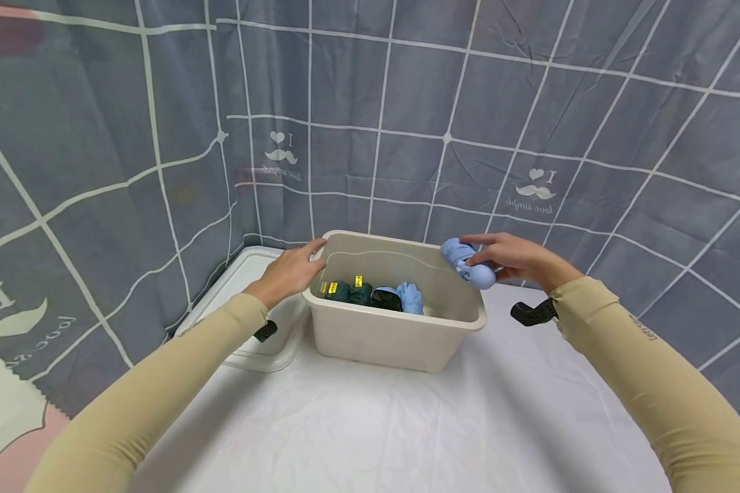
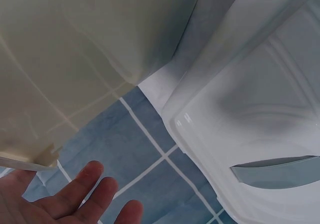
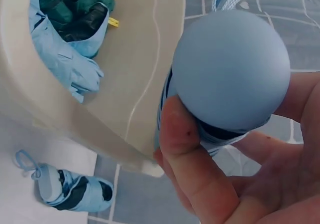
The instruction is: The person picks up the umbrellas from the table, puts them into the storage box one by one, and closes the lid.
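A folded light blue umbrella [image 1: 458,255] with a rounded pale blue handle end [image 3: 232,68] is gripped in my right hand [image 1: 518,257], over the right end of a cream plastic bin [image 1: 395,335]. A wrist cord shows behind its handle end in the right wrist view. Inside the bin lie folded dark green umbrellas [image 1: 359,294] with yellow tags, and beside them a light blue umbrella [image 1: 411,299] with a black part. My left hand [image 1: 291,269] touches the bin's left rim at the far corner; its fingers are spread and fairly straight in the left wrist view.
A white lid [image 2: 260,119] lies left of the bin, partly under my left forearm. Another folded light blue umbrella [image 3: 80,190] lies outside the bin in the right wrist view. A white cloth [image 1: 370,424] covers the table; a grey-blue checked curtain [image 1: 407,82] hangs close behind.
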The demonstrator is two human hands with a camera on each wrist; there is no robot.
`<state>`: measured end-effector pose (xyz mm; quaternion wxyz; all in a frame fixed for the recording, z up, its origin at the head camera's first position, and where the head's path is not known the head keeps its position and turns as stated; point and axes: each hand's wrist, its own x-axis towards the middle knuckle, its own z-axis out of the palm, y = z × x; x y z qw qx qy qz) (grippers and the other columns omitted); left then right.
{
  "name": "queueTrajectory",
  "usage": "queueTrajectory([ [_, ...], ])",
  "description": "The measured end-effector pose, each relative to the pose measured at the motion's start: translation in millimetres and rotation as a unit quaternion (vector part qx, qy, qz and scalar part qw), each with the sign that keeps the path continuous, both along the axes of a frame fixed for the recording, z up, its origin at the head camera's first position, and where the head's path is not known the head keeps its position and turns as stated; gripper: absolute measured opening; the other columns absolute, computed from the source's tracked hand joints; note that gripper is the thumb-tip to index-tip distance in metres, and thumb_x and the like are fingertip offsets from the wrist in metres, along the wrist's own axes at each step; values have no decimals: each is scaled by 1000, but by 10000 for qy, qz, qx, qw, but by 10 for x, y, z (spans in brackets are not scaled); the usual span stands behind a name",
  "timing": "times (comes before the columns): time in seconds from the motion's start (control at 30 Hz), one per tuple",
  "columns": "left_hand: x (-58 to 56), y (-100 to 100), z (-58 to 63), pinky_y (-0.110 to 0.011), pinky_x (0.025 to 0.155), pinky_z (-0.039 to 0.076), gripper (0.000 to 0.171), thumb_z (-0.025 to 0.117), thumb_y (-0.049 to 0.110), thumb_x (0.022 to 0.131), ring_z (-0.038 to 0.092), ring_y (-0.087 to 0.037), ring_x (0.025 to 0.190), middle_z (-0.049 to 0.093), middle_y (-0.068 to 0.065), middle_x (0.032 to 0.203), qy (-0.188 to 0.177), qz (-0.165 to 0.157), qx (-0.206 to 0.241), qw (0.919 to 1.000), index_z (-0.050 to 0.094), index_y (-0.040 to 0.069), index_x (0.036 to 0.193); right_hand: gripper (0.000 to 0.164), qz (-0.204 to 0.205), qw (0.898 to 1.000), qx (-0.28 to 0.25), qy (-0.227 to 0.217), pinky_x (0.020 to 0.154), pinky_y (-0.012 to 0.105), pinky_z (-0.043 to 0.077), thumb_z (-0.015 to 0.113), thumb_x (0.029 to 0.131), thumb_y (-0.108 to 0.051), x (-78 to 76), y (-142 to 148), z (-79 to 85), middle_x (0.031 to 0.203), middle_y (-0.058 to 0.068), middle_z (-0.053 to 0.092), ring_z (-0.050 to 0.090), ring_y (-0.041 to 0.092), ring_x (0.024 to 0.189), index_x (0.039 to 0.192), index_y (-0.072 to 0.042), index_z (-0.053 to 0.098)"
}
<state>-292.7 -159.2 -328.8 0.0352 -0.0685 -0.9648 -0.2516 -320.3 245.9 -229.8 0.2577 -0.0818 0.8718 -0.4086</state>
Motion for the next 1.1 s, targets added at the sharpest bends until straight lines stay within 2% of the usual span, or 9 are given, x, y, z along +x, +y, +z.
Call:
queueTrajectory([
  [0.13,8,-36,17,-63,97,47,58,39,43,103,55,-44,130,51,-20,150,-13,13,45,10000,31,28,159,70,217,9994,161,-200,78,29,55,59,98,-16,1,-134,20,153,27,32,58,16,97,161,-16,28],
  [0.4,11,-83,34,-64,98,47,59,39,42,103,53,-44,131,50,-20,150,-34,-14,45,10000,31,28,159,69,655,9947,585,-534,80,31,56,58,98,-17,-35,-367,-34,161,30,21,58,21,104,160,-9,28],
  [0.7,4,-115,15,-63,97,47,59,40,41,103,54,-44,130,51,-22,149,-72,-73,-2,9999,30,28,159,69,567,9904,749,-1011,87,34,57,58,97,-13,-107,-544,-139,163,27,19,56,24,116,159,-4,28],
  [0.77,5,-117,14,-63,96,48,59,40,41,103,55,-44,129,52,-21,148,-91,-89,-43,9999,29,28,160,68,552,9899,844,-996,85,33,57,58,97,-13,-122,-572,-159,162,27,22,57,22,112,157,-2,30],
  [0.97,27,-110,54,-62,93,49,59,40,43,103,55,-43,129,53,-20,148,-95,-129,-150,9998,30,29,159,65,721,9864,1236,-814,67,29,57,61,95,-12,-139,-670,-218,149,28,43,61,20,91,153,4,37],
  [1.03,38,-110,65,-62,93,50,59,40,43,103,56,-42,128,54,-20,147,-91,-146,-145,9997,31,29,159,65,806,9846,1313,-821,64,29,56,61,93,-11,-136,-715,-246,141,27,50,61,21,87,151,6,38],
  [1.1,48,-115,72,-62,93,50,59,40,43,102,56,-42,128,54,-19,147,-88,-154,-136,9997,30,29,159,57,911,9824,1393,-843,64,28,56,61,92,-9,-128,-763,-272,129,23,55,60,20,85,145,8,47],
])
